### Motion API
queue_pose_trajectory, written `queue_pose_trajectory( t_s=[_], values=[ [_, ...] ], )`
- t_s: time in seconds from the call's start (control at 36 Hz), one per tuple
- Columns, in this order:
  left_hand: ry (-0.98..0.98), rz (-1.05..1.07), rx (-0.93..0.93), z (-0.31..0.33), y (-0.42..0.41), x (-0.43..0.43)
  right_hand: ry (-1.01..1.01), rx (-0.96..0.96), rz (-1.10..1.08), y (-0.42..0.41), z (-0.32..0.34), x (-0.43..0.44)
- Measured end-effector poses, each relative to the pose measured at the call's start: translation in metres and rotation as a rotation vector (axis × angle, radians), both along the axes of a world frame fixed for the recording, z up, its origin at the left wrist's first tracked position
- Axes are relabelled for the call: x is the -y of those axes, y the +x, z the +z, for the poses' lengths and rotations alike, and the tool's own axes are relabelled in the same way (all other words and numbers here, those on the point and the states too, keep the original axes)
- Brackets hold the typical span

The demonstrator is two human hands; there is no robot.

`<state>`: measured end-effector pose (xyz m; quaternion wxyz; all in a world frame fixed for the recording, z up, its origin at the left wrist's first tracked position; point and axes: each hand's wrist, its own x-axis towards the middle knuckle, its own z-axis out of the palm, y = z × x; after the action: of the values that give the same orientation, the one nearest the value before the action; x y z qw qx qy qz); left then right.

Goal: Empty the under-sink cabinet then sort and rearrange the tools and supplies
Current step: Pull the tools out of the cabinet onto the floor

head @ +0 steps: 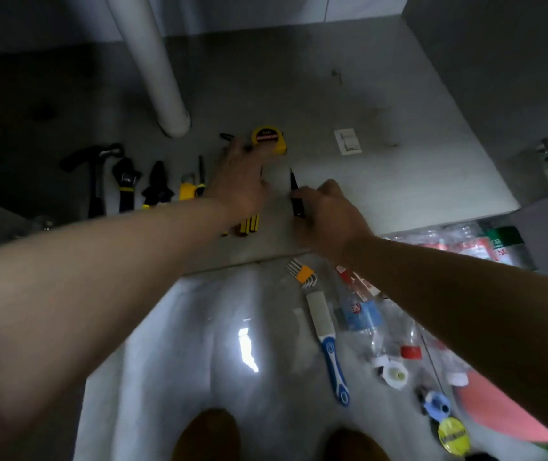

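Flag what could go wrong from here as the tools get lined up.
The right hand pinches a slim black tool whose pointed tip lies close to the left hand; a slip might jab it. The left hand lies over the yellow-handled tools beside the tape measure and could knock the row askew. The hex keys on the floor might get stepped on.

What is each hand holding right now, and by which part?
The right hand pinches a slim black tool near its handle end. The left hand lies over yellow-handled tools, fingers extended, with no visible grip.
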<state>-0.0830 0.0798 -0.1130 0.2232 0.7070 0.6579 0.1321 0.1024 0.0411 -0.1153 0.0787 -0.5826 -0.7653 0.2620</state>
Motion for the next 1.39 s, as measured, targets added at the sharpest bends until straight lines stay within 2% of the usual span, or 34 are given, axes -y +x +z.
queue_pose_trajectory(
  t_s=[0.08, 0.25, 0.36, 0.44, 0.5, 0.56, 0.69, 0.75, 0.86, 0.89, 0.94, 0.97, 1.03, 1.08, 1.11, 1.14, 1.22, 1.28, 1.33, 1.39],
  values=[
    [-0.055, -0.062, -0.155, -0.002, -0.004, -0.030, 0.044, 0.033, -0.019, -0.011, -0.008, -0.008],
    [-0.113, -0.175, -0.271, 0.001, -0.002, -0.070, 0.114, -0.029, -0.076, -0.009, -0.022, 0.007],
    [-0.050, -0.130, -0.322, -0.002, 0.008, -0.076, 0.144, -0.153, -0.057, 0.005, -0.022, 0.032],
    [0.011, -0.081, -0.335, -0.003, 0.017, -0.072, 0.111, -0.293, 0.078, 0.016, -0.019, 0.061],
    [0.020, -0.070, -0.290, -0.001, 0.025, -0.064, 0.069, -0.273, 0.223, 0.023, -0.021, 0.084],
    [0.045, -0.058, -0.200, 0.003, 0.033, -0.054, 0.017, -0.172, 0.329, 0.027, -0.029, 0.103],
    [0.171, -0.108, 0.128, 0.010, 0.044, -0.005, -0.217, 0.082, 0.360, 0.025, -0.054, 0.114],
    [0.179, -0.121, 0.234, 0.010, 0.046, 0.024, -0.212, 0.176, 0.396, 0.023, -0.061, 0.110],
    [0.064, -0.079, 0.460, 0.003, 0.047, 0.075, -0.142, 0.265, 0.391, 0.013, -0.079, 0.097],
    [0.079, -0.071, 0.454, 0.001, 0.044, 0.088, -0.148, 0.260, 0.387, 0.009, -0.074, 0.094],
    [0.154, -0.118, 0.372, -0.002, 0.035, 0.112, -0.158, 0.098, 0.347, 0.003, -0.069, 0.093],
    [0.189, -0.168, 0.319, -0.004, 0.029, 0.123, -0.156, 0.083, 0.311, 0.003, -0.067, 0.091],
    [0.206, -0.245, 0.258, -0.007, 0.017, 0.143, -0.206, 0.201, 0.358, 0.003, -0.056, 0.085],
    [0.179, -0.247, 0.241, -0.012, 0.007, 0.158, -0.244, 0.240, 0.293, 0.007, -0.058, 0.083],
    [0.150, -0.235, 0.237, -0.015, 0.003, 0.166, -0.303, 0.211, 0.239, 0.008, -0.058, 0.084],
    [0.114, -0.227, 0.231, -0.020, -0.001, 0.172, -0.353, 0.105, 0.169, 0.009, -0.057, 0.086],
    [-0.024, -0.231, 0.198, -0.040, -0.007, 0.187, -0.647, -0.343, -0.177, 0.008, -0.048, 0.093],
    [-0.141, -0.219, 0.204, -0.054, -0.006, 0.193, -0.826, -0.537, -0.269, 0.010, -0.044, 0.097],
    [-0.222, -0.197, 0.235, -0.063, -0.002, 0.196, -0.931, -0.571, -0.225, 0.008, -0.043, 0.105],
    [-0.264, -0.172, 0.261, -0.068, 0.002, 0.198, -0.929, -0.526, -0.202, 0.007, -0.047, 0.112]
  ],
)
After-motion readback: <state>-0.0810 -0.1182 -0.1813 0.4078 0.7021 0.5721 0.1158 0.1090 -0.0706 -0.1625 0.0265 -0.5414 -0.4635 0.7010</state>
